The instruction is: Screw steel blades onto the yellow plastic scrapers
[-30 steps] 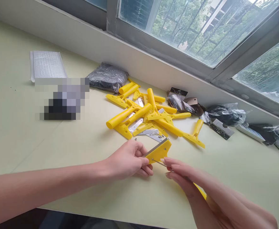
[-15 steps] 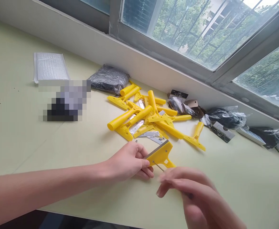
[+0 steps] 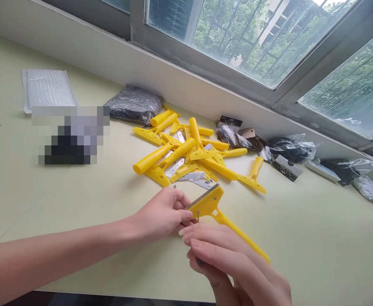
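Note:
My left hand (image 3: pixel 167 212) pinches the blade end of a yellow scraper (image 3: pixel 207 202) just above the table. The scraper has a metal blade along its upper edge and two screws in its head, and its long handle slants down to the right, partly behind my right hand. Closed around a screwdriver (image 3: pixel 198 217), my right hand (image 3: pixel 234 259) hides most of the tool. Only the thin metal shaft shows, its tip at the lower screw. Beyond my left hand lies a pile of yellow scraper parts (image 3: pixel 183 148) with loose blades (image 3: pixel 191 175).
A dark plastic-wrapped package (image 3: pixel 135 104) and a bubble mailer (image 3: pixel 49 89) lie at the back left, near a blurred patch. Black bags (image 3: pixel 291 148) and a printed card (image 3: pixel 286 168) line the windowsill wall on the right. Small screws (image 3: pixel 209 182) lie by the pile.
My right hand has swung left and the screwdriver shaft stands more upright at the lower screw. More of the scraper's handle shows. The whole view has shifted slightly.

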Tool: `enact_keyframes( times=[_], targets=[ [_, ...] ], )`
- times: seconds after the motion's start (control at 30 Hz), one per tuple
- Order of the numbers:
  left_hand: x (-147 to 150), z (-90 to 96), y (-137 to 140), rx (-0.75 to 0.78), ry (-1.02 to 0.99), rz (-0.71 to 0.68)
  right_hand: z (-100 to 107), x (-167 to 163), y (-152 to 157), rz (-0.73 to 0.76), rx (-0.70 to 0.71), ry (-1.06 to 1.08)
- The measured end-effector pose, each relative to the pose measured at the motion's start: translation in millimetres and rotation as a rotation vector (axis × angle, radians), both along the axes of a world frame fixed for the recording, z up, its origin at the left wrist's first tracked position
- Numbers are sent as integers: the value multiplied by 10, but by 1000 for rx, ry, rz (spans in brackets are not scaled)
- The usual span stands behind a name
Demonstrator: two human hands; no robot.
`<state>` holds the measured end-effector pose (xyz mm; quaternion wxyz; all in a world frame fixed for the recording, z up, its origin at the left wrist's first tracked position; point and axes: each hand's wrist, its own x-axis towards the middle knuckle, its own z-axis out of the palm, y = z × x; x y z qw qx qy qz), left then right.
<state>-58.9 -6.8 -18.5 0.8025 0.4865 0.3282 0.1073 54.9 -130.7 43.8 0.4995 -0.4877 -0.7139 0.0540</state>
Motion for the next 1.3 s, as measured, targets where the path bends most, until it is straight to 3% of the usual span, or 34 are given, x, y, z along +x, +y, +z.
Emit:
enact_keyframes(
  times=[0.13, 0.43, 0.57, 0.93, 1.0, 1.13, 1.3],
  targets=[
    [-3, 24, -4, 28, 10, 2, -27, -40, 32, -125, 91, -107],
    [26, 4, -9, -125, -28, 16, 7, 67, -62, -271, 136, -197],
    [30, -11, -3, -134, -38, 18, -25, 107, -121, -261, 122, -213],
    [9, -37, -17, -104, -53, 13, -222, -23, -47, -330, 272, -126],
    [5, -39, -18, -105, -58, 12, -242, -16, -47, -348, 255, -127],
    [4, -34, -21, -97, -75, 20, -288, 51, -64, -237, 116, -77],
    [11, -31, -15, -116, -73, 7, -334, 71, -87, -228, 189, -2]
  ],
)
